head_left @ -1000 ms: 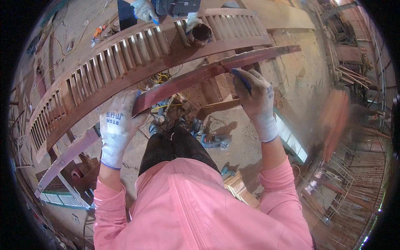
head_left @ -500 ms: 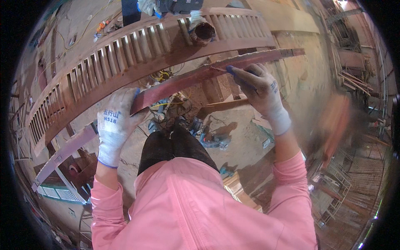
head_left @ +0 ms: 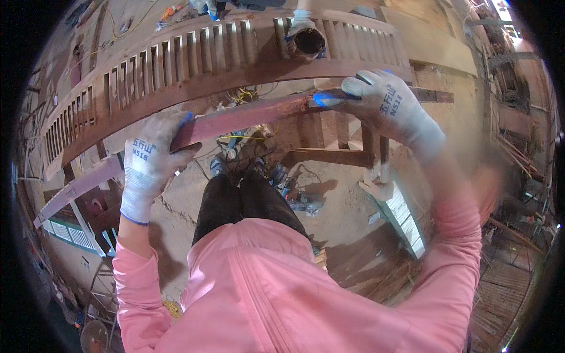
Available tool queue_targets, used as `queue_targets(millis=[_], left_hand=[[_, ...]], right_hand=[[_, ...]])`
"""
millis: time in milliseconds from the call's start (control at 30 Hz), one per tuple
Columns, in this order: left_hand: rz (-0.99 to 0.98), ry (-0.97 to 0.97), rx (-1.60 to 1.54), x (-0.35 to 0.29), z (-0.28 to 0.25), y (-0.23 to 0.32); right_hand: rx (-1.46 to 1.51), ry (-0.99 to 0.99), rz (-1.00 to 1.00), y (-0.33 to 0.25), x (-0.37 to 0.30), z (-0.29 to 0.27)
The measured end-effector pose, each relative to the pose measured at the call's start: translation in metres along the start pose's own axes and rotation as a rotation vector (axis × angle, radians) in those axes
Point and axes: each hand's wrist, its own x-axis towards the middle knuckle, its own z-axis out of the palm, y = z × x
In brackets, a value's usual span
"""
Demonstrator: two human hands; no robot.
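Note:
A long reddish-brown wooden rail (head_left: 253, 115) runs across in front of me, slightly curved and rising to the right. My left hand (head_left: 150, 150), in a white glove with grey palm coating and blue cuff edge, is closed round its left part, the thumb on the near side. My right hand (head_left: 382, 103), in a matching glove, lies over the rail further right, its fingers curled onto it. A rough, darker patch (head_left: 307, 103) shows on the wood just left of its fingertips. Beyond the rail, another person's gloved hand (head_left: 303, 22) holds a round brown container (head_left: 309, 42) with a dark inside.
A long slatted wooden panel (head_left: 194, 82) stretches behind the rail. Cables (head_left: 241, 94) and power tools (head_left: 303, 203) lie on the floor below. A wooden frame (head_left: 332, 156) stands under the rail, with a green-edged piece (head_left: 406, 220) at the right.
My right hand has moved right and turned, its fingers now more over the rail. My left hand stays on the rail. The view has shifted somewhat, and the container appears further right.

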Motion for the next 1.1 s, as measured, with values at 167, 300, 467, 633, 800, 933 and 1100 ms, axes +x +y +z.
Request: queue_targets(millis=[167, 300, 467, 633, 800, 933, 1100], left_hand=[[-0.011, -0.009, 0.025, 0.001, -0.003, 0.006], [-0.032, 0.013, 0.056, 0.001, 0.0, 0.009], [-0.025, -0.036, 0.072, 0.0, -0.003, 0.007], [-0.021, -0.055, 0.075, 0.001, 0.0, 0.003], [0.003, -0.022, 0.072, 0.0, 0.001, 0.0], [-0.008, -0.023, 0.079, 0.0, 0.0, 0.001], [-0.009, -0.022, 0.056, 0.001, 0.0, 0.002]], right_hand=[[-0.033, 0.04, -0.11, 0.012, -0.009, 0.011], [0.017, 0.06, -0.164, 0.022, -0.011, 0.01], [0.135, 0.061, -0.164, 0.032, -0.013, 0.005], [0.087, 0.206, -0.14, 0.026, -0.007, 0.011], [0.08, 0.158, -0.178, 0.021, -0.001, 0.009], [0.093, 0.129, -0.175, 0.017, -0.011, 0.0], [0.183, 0.091, -0.145, 0.025, -0.01, -0.007]])
